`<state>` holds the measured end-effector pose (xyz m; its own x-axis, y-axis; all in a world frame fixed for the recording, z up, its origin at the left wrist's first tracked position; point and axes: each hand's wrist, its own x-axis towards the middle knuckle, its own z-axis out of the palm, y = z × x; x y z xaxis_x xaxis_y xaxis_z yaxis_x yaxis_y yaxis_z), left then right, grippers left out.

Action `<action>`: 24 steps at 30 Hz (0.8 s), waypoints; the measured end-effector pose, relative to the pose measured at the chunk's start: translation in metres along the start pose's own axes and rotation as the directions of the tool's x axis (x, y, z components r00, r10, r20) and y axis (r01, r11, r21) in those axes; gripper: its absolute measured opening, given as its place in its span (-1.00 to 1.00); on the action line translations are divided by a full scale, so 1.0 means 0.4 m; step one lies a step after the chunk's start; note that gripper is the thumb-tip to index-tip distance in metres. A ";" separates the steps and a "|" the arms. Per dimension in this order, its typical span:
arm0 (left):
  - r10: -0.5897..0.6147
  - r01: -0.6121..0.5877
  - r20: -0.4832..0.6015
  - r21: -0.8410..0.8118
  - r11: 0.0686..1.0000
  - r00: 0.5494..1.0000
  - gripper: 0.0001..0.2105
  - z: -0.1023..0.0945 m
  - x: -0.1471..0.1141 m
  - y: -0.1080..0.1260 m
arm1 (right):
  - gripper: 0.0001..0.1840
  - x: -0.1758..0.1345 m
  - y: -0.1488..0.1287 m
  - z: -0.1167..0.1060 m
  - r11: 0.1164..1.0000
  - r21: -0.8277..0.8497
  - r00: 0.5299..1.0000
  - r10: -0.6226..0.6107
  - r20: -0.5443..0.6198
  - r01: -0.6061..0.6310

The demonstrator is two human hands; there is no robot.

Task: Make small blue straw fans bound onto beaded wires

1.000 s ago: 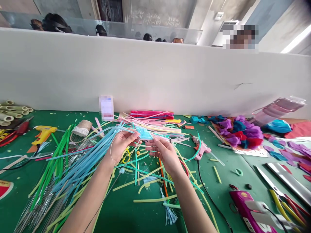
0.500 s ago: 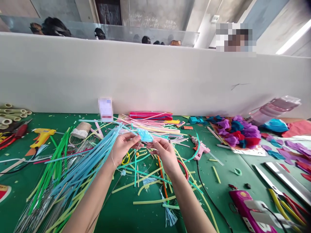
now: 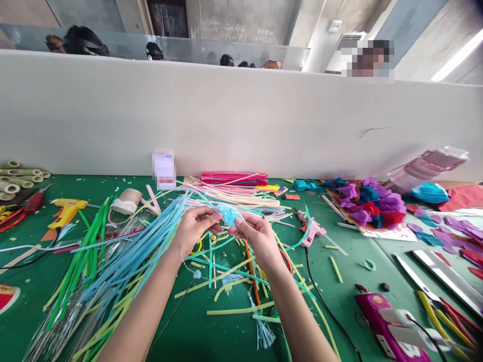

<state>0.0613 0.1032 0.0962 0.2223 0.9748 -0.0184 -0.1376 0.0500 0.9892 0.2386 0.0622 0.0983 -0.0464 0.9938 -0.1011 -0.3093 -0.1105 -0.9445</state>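
A small light-blue fuzzy piece, seemingly shaped from pipe cleaners, is pinched between my two hands above the table. My left hand grips its left side with thumb and fingers closed. On its right side, my right hand presses with the thumb in front and the fingers behind. A thin cord with a pale blue bead hangs below my left wrist. Beside my left forearm lies a bundle of light-blue pipe cleaners. Loose yellow-green and teal stems are scattered under both hands, with a blue tassel nearer me.
A yellow glue gun and a twine roll lie left. To the right are a pink glue gun, a corded purple power strip, scissors and felt petals. A white partition stands behind the table.
The blue piece has turned and shifted slightly right and down between my fingers. My right thumb now lies further over it. The bead on the cord has swung a little.
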 end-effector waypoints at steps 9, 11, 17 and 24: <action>-0.223 0.236 0.103 -0.142 0.961 0.969 -0.76 -0.064 -0.001 0.022 | -0.63 0.003 -0.010 -0.014 0.992 -0.016 0.992 0.128 -0.002 -0.128; -0.275 0.285 0.081 -0.163 0.944 0.958 -0.74 -0.082 -0.001 0.030 | -0.63 0.003 -0.009 -0.012 0.989 -0.028 0.990 0.142 0.009 -0.142; -0.283 0.292 0.075 -0.162 0.943 0.956 -0.77 -0.122 -0.012 0.058 | -0.64 -0.002 -0.003 -0.002 0.991 -0.033 0.991 0.132 0.026 -0.131; -0.273 0.268 0.068 0.068 0.961 0.960 -0.71 -0.124 -0.024 0.077 | -0.57 -0.004 0.005 0.002 0.978 -0.164 0.981 0.151 0.123 -0.130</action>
<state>0.0071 0.1061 0.1198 0.3170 0.9069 -0.2775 -0.0072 0.2948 0.9555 0.2371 0.0602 0.0968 -0.2088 0.9566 -0.2033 -0.1403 -0.2350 -0.9618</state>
